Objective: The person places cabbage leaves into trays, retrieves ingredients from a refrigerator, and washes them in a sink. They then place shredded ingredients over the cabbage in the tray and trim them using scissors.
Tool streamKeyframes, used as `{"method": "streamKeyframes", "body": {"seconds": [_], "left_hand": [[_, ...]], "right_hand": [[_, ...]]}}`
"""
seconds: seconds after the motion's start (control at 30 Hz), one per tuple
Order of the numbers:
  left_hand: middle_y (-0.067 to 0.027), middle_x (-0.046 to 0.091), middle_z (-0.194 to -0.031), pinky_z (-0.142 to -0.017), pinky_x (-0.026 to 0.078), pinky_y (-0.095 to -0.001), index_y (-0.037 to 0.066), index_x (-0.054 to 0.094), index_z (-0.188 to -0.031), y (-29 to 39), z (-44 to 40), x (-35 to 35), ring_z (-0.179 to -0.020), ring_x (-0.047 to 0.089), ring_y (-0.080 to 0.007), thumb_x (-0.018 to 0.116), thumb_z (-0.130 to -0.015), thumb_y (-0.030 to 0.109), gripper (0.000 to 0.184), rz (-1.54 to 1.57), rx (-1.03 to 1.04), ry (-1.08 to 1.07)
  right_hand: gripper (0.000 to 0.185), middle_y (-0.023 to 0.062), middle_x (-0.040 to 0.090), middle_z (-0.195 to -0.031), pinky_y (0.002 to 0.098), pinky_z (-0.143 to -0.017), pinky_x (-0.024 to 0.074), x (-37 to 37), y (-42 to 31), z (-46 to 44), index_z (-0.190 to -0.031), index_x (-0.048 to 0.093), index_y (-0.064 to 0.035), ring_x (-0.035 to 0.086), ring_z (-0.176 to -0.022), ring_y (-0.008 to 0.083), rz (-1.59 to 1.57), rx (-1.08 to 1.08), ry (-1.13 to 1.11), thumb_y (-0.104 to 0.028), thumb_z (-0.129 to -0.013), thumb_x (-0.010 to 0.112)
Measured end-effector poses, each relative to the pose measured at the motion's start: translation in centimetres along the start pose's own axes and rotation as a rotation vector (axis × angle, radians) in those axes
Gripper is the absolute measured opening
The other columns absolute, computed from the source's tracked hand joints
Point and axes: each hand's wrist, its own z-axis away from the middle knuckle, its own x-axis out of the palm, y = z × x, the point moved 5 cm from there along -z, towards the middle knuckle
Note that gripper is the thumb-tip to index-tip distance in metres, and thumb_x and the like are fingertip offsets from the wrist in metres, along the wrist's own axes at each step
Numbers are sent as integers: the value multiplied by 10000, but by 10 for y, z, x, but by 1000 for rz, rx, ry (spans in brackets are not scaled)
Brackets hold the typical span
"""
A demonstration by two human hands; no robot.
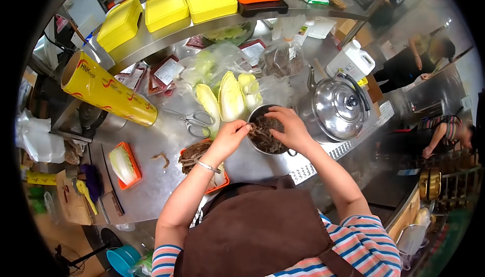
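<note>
A metal pot (256, 147) full of dark brown stringy strips (266, 134), like mushroom stems, stands in front of me. At its left rim, my left hand (233, 135) pinches a small brown strip. My right hand (291, 131) reaches over the pot from the right, thumb and fingers apart, fingertips touching the strips. Partly hidden below my left forearm is an orange tray (226, 180) holding more brown strips (193, 156). Left of it, a few loose strips (161, 159) lie on the steel table (151, 191).
Scissors (196, 123) and napa cabbage pieces (232, 97) lie behind the pot. A large kettle (336, 107) stands at its right. On the left are an orange tray of cabbage (135, 173), a knife (115, 203) and a yellow film roll (108, 89). Other people (417, 59) work at right.
</note>
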Motion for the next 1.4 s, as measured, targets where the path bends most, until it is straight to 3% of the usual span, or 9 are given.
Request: {"method": "streamKeyframes", "body": {"seconds": [0.1, 0.2, 0.37, 0.67, 0.83, 0.9, 1.03, 1.2, 1.4], "left_hand": [[11, 598, -747, -681, 440, -249, -7, 635, -939, 14, 12, -4, -726, 539, -86, 518, -936, 232, 266, -42, 34, 18], [83, 421, -628, -467, 257, -181, 50, 626, -866, 24, 26, -11, -549, 330, -6, 509, -950, 264, 257, 203, 19, -16], [88, 361, -586, -388, 179, -175, 34, 597, -830, 8, 68, -51, -435, 249, -1, 491, -960, 262, 283, 389, -123, 111], [70, 368, -579, -370, 153, -180, 35, 571, -801, -44, 143, -70, -422, 215, -4, 500, -957, 256, 279, 726, -195, 288], [67, 381, -590, -372, 160, -181, 38, 571, -800, -60, 180, -71, -429, 224, -5, 498, -958, 257, 279, 744, -225, 389], [75, 359, -581, -370, 146, -184, 42, 578, -803, -64, 196, -72, -427, 200, -6, 498, -961, 271, 289, 632, -236, 453], [35, 567, -662, -553, 371, -186, 29, 646, -804, -89, 218, -67, -570, 457, -32, 594, -922, 239, 246, 236, -139, 469], [16, 632, -736, -650, 414, -206, 26, 663, -817, -115, 210, -77, -698, 530, -42, 623, -907, 229, 226, 315, -328, 540], [5, 631, -735, -652, 425, -205, 3, 656, -792, -141, 175, -82, -684, 517, -45, 616, -911, 191, 226, 346, -138, 714]], "right_hand": [[481, 149, 573, -1185, 379, -950, 420, 14, -21, -6, -1176, 562, -52, 534, -1097, 319, -305, -75, 27, -102, -711, 676], [470, 171, 599, -1110, 380, -910, 442, 35, -23, -11, -1164, 556, -33, 566, -1054, 320, -498, 65, -173, -120, -721, 687], [202, 20, 651, -858, 239, -669, 487, 32, -24, -10, -1038, 617, -8, 598, -739, 87, -1035, 326, -249, -44, -842, 647], [217, 33, 609, -986, 250, -663, 505, 46, -85, -24, -1048, 585, -8, 584, -779, 84, -678, 12, -360, -23, -845, 660], [210, 44, 633, -909, 245, -628, 498, 74, -101, -17, -1065, 598, -18, 583, -703, 85, -741, 175, -461, -25, -859, 639], [191, 117, 678, -904, 289, -726, 500, 84, -105, -9, -1021, 627, -27, 652, -817, 181, -653, 102, -495, -54, -835, 663], [187, 151, 674, -941, 317, -741, 504, 101, -103, 13, -980, 659, -36, 659, -853, 259, -514, 21, -594, -96, -807, 692], [149, 120, 677, -860, 308, -703, 490, 128, -87, 15, -942, 677, -35, 641, -770, 224, -604, -1, -387, -91, -805, 694], [136, 103, 683, -891, 286, -725, 478, 155, -62, 1, -921, 683, -14, 625, -798, 165, -715, 339, -182, -88, -807, 695]]}}
